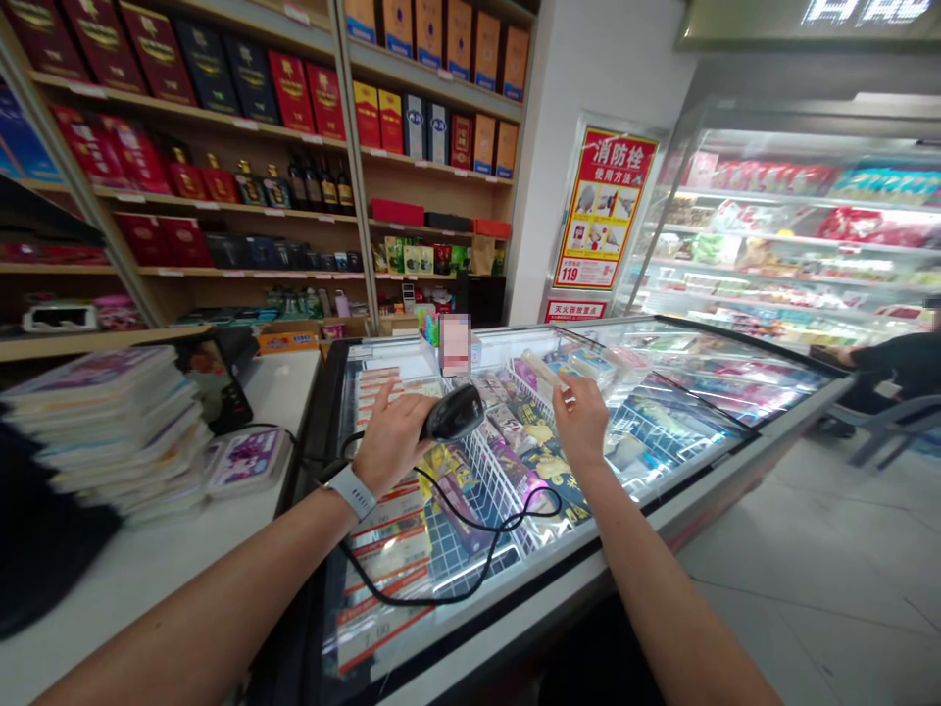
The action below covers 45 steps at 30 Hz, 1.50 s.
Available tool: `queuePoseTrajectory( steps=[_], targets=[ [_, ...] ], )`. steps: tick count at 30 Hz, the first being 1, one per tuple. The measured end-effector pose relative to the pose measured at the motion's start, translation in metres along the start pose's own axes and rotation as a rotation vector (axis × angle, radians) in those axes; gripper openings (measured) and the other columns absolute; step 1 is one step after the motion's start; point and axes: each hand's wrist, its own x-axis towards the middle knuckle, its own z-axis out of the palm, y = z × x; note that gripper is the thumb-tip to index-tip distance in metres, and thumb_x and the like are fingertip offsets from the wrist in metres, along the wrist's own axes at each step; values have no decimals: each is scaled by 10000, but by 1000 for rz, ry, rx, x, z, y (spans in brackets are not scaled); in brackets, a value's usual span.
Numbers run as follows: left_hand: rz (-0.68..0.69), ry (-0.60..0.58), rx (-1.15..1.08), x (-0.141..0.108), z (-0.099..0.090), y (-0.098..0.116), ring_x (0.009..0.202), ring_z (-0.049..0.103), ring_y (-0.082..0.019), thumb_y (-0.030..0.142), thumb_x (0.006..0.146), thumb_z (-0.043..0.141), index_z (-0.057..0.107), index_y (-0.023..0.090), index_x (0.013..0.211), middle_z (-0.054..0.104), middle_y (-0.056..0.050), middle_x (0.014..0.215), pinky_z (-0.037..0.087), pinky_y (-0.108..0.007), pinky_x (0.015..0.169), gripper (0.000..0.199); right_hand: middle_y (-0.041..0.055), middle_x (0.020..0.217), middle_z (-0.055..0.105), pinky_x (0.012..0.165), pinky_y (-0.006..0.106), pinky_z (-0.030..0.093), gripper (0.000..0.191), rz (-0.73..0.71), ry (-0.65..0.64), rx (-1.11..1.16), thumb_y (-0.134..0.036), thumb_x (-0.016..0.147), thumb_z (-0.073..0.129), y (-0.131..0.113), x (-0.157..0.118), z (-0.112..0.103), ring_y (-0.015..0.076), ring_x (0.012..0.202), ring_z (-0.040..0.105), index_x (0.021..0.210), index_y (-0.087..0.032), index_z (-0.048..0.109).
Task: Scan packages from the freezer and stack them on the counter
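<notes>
A black handheld scanner (457, 412) with a looping black cable is held in my left hand (393, 436), above the glass top of a chest freezer (353, 647). My right hand (580, 417) pinches the near end of a clear, flat plastic case (542, 375) over the freezer's middle. The scanner's head points right, toward the case, with a gap between them. Wrapped frozen goods (533, 441) lie in white wire baskets under the glass. Orange-and-white price labels (382, 549) line the freezer's left side.
On the white counter (166, 588) at left stand a tall stack of plastic cases (110, 422) and a single purple-pictured case (250, 459). A small pinkish box (454, 343) stands at the freezer's back edge. Shelves of boxes rise behind. A seated person (897, 363) is at far right.
</notes>
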Motion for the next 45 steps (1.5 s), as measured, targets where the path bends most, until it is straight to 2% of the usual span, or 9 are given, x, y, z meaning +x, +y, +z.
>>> queuePoseTrajectory(
  steps=[7, 13, 17, 24, 31, 39, 45],
  targets=[
    [-6, -14, -5, 0, -2, 2, 1077, 648, -290, 130, 783, 603, 594, 181, 1150, 714, -105, 1111, 214, -584, 1168, 371, 94, 1043, 673, 788, 298, 470, 283, -171, -38, -391, -187, 930, 482, 32, 13, -7, 205, 961, 611, 1132, -178, 680],
    [-15, -4, -21, 0, -2, 2, 1072, 651, -285, 111, 778, 605, 602, 186, 1129, 717, -98, 1112, 229, -576, 1164, 359, 88, 1020, 650, 657, 285, 382, 257, -145, -108, -602, -189, 937, 500, 49, 18, -1, 191, 882, 551, 1113, -178, 687],
    [-18, -1, -31, 0, -2, 2, 1060, 656, -286, 105, 765, 617, 603, 180, 1133, 719, -99, 1107, 239, -585, 1161, 376, 79, 1021, 636, 625, 279, 331, 246, -124, -189, -677, -178, 945, 491, 50, 20, 3, 183, 866, 524, 1108, -187, 676],
    [-31, -6, -39, 0, -3, 3, 1063, 659, -287, 115, 775, 621, 604, 192, 1138, 721, -94, 1107, 232, -597, 1166, 371, 79, 1033, 621, 611, 281, 280, 211, -108, -300, -740, -155, 945, 489, 49, 24, 6, 180, 877, 512, 1031, -195, 678],
    [-41, -19, -32, 0, -4, 4, 1081, 653, -287, 102, 767, 623, 607, 200, 1138, 717, -94, 1126, 224, -598, 1170, 383, 74, 1058, 621, 614, 281, 272, 231, -89, -311, -738, -163, 964, 469, 51, 22, 7, 174, 892, 516, 1044, -198, 683],
    [-21, -34, -13, 1, -6, 6, 1084, 644, -295, 96, 770, 612, 594, 188, 1152, 716, -109, 1128, 244, -603, 1148, 393, 82, 1066, 651, 608, 285, 315, 285, -104, -218, -670, -166, 962, 463, 48, 18, 7, 184, 898, 551, 1159, -193, 667],
    [-17, -27, -25, 1, -5, 5, 1091, 643, -297, 91, 765, 599, 593, 191, 1158, 714, -105, 1131, 238, -593, 1156, 405, 93, 1081, 662, 660, 282, 398, 274, -158, -160, -556, -185, 958, 470, 28, 6, 7, 197, 921, 578, 1141, -182, 673]
  ],
)
